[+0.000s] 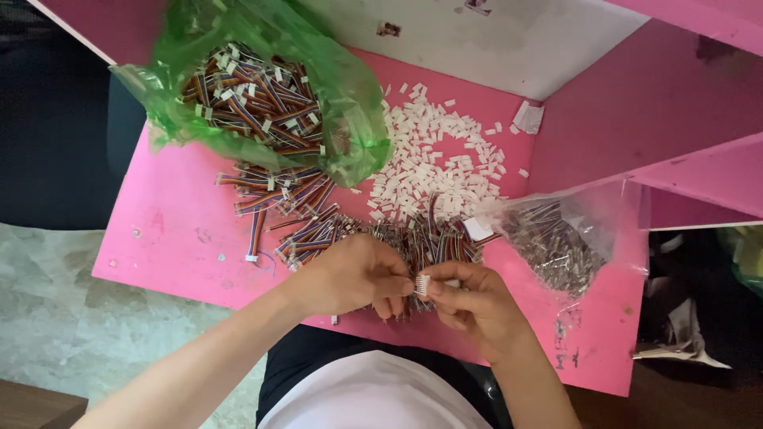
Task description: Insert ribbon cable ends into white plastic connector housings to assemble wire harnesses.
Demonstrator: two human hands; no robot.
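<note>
At the near edge of the flat pink tabletop, the two bare hands meet almost fingertip to fingertip. The right hand is curled nearly shut, thumb and forefinger pinching a small white plastic connector housing that stands between the two hands, its long axis running roughly up and down in the head view. The left hand is also mostly closed, its fingertips pressed together just beside the housing on its left; whether it grips a wire end there I cannot tell, since the fingers hide it. So the housing lies directly between the hands, touching the right fingers and nearest the left fingertips. Just beyond the knuckles lies a loose heap of short multicoloured ribbon wires, spreading left in scattered bundles. Further back, a pile of small white plastic housings covers the middle of the table. To the right sits a clear plastic bag of grey metal-tipped wire pieces. Farthest off, at the upper left, a crumpled green plastic bag lies open, full of more striped ribbon wires.
</note>
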